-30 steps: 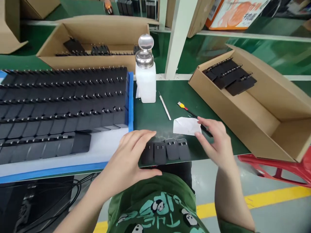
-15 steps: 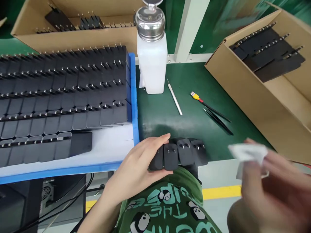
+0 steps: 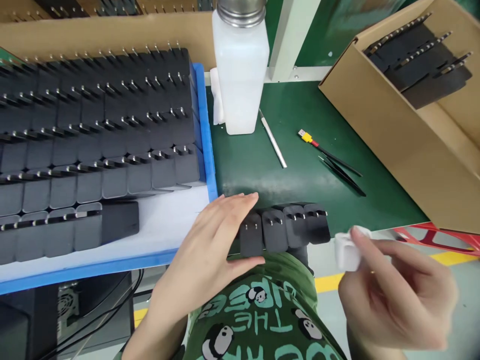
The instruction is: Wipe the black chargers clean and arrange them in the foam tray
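My left hand (image 3: 208,245) grips the left end of a short row of black plug adapters (image 3: 285,227) that sits at the near edge of the green bench, prongs up. My right hand (image 3: 393,290) is off the bench edge to the right and pinches a folded white cloth (image 3: 347,250) close to the right end of that row.
A blue tray (image 3: 204,125) on the left holds several rows of black adapters. Behind stands a white dispenser bottle (image 3: 242,70). A thin metal tool (image 3: 273,142), a yellow-tipped cable (image 3: 311,140) and black tweezers (image 3: 343,176) lie on the green mat. A cardboard box (image 3: 378,125) with adapters stands right.
My right hand picked the white cloth off the mat, drew it off the bench edge and brought it close to the row. My left hand closed on the row's left end. The view dipped closer.
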Motion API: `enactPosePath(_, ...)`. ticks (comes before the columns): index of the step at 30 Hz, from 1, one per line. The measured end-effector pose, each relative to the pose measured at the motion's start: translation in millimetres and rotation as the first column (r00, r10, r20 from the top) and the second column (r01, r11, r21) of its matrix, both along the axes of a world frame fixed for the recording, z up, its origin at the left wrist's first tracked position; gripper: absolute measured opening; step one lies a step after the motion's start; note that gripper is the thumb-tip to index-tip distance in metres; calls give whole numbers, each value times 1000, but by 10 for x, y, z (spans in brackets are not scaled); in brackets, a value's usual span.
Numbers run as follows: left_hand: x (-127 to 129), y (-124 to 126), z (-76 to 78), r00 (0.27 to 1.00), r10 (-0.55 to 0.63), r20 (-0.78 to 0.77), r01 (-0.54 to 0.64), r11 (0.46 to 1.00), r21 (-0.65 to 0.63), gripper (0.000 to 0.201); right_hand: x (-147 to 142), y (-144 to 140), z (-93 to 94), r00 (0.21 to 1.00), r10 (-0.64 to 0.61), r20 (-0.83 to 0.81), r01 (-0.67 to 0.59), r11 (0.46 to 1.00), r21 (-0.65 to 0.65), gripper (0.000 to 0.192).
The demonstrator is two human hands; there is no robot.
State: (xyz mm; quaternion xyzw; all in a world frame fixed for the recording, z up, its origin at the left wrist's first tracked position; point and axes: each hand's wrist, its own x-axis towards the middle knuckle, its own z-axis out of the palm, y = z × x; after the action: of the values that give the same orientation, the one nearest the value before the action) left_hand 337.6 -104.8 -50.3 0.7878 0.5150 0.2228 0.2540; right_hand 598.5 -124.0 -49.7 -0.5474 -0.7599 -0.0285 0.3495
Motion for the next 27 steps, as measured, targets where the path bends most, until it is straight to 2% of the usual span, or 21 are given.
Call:
enactPosePath(3, 20, -4, -25, 999, 43, 19, -43, 999, -10, 97, -103, 48, -42, 999, 36, -3, -36, 999, 36, 76)
enactPosePath(5, 57, -5, -38, 996, 77, 38, -76, 997, -30, 99, -255, 50, -78, 990, 143, -22, -143, 990, 3, 73)
enactPosePath(9, 89, 10, -41, 993, 95, 76, -92, 995, -38, 88, -583, -7, -128, 942, 328, -73, -329, 944, -14, 45)
enactPosePath(12, 72, 21, -42, 993, 84, 82, -81, 996, -35, 81, -722, -33, -147, 893, 441, -87, -437, 898, 54, 29)
enactPosePath(14, 61, 26, -46, 993, 80, 84, -78, 997, -24, 82, -711, -28, -138, 869, 491, -61, -485, 870, 91, 24)
enactPosePath(17, 59, 31, -52, 993, 75, 91, -75, 997, -4, 80, -569, -12, -104, 842, 540, 5, -540, 841, 20, 25)
enactPosePath(21, 70, 38, -49, 994, 67, 87, -67, 998, -2, 87, -439, -14, -93, 853, 521, 36, -522, 852, 40, 28)
enactPosePath(27, 80, 42, -53, 993, 68, 97, -70, 997, 12, 84, -550, -3, -112, 836, 548, 20, -548, 836, 40, 21)
